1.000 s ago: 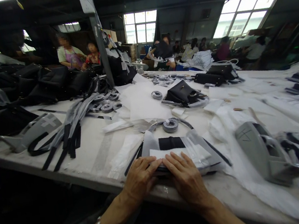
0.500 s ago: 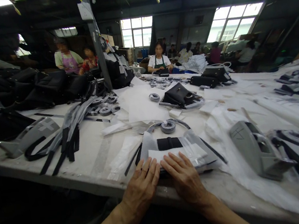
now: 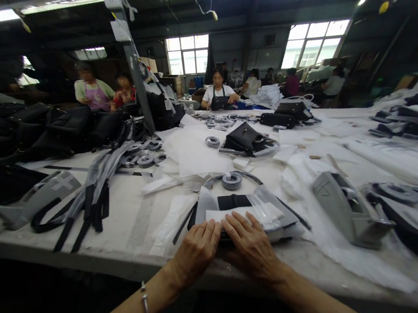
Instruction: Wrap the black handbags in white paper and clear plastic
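A flat-lying black handbag (image 3: 234,201) is right in front of me at the table's near edge, partly covered by translucent wrapping (image 3: 204,206). Across its near side lies a folded white sheet (image 3: 216,214). My left hand (image 3: 197,245) bends its fingers, close together, over the near edge of the bag and sheet. Beside it my right hand (image 3: 251,246) curves over the same edge, fingertips on the sheet. Both thumbs are hidden below. A wrapped strap coil (image 3: 231,181) rests at the bag's far side, by its handle.
Grey tape dispensers stand right (image 3: 349,210) and left (image 3: 37,199). Wrapped black straps (image 3: 94,192) lie left of centre. Another black bag (image 3: 245,139) sits farther back. Black bags (image 3: 70,126) are heaped at far left. A post (image 3: 140,83) rises behind. A co-worker (image 3: 219,93) faces me across the table.
My left hand's fingers have bent more over the near edge, and both hands have drawn slightly closer to it. The camera view has tilted up. The co-worker opposite has spread their hands.
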